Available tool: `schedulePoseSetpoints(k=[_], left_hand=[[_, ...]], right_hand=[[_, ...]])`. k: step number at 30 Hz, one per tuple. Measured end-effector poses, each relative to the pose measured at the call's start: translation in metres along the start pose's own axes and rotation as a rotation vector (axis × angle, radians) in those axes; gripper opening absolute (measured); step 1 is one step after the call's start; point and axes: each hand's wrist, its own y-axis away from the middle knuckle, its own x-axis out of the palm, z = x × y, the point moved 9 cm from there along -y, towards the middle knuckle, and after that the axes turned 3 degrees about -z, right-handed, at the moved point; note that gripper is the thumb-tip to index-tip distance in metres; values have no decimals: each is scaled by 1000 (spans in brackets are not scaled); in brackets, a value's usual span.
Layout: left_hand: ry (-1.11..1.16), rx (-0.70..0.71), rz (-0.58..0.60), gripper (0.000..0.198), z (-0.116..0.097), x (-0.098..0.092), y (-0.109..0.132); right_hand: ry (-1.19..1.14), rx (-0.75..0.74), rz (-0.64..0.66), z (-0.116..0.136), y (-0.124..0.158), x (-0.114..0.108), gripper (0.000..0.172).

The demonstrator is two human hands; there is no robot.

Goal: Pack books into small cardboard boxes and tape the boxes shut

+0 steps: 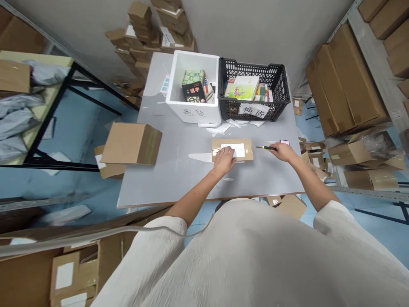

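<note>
A small taped cardboard box [248,152] with a white label [238,149] lies on the grey table [172,179] in front of me. My left hand [224,160] rests on the box's left part, its fingers lying over the label. To the right of the box, my right hand [283,152] is closed around a yellow and black utility knife [267,148]. The knife points left toward the box, and a small gap separates its tip from the cardboard. Just behind the right hand lies a phone [284,142], partly hidden.
At the table's back stand a white foam box [192,111] and a black plastic crate [277,102], both holding books. Paper scraps [220,128] lie before them. A larger carton [128,143] sits at the left edge. Shelves with parcels flank both sides; cartons [140,25] are stacked behind.
</note>
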Motion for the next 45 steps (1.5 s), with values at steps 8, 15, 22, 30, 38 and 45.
schedulePoseSetpoints(k=[8,15,22,30,38,45], left_hand=[[-74,98,161,48,-34,14,-37],[-153,110,232,47,-35,26,-49],[-129,70,208,54,-33,31,-47],[-130,61,198,55,-35,33,-43],[-125,49,202,56,-34,32,-41],[-115,49,210,57,-32,30,-41]], right_hand=[[-174,5,-49,-7,2,19,36],[-274,8,-42,-14,-4,33,35],[-328,-86,-61,-7,-29,32,32],[-44,-149,86,14,-56,28,39],[47,-195,158,26,-78,24,41],[-380,-77,306,2,-67,57,33]])
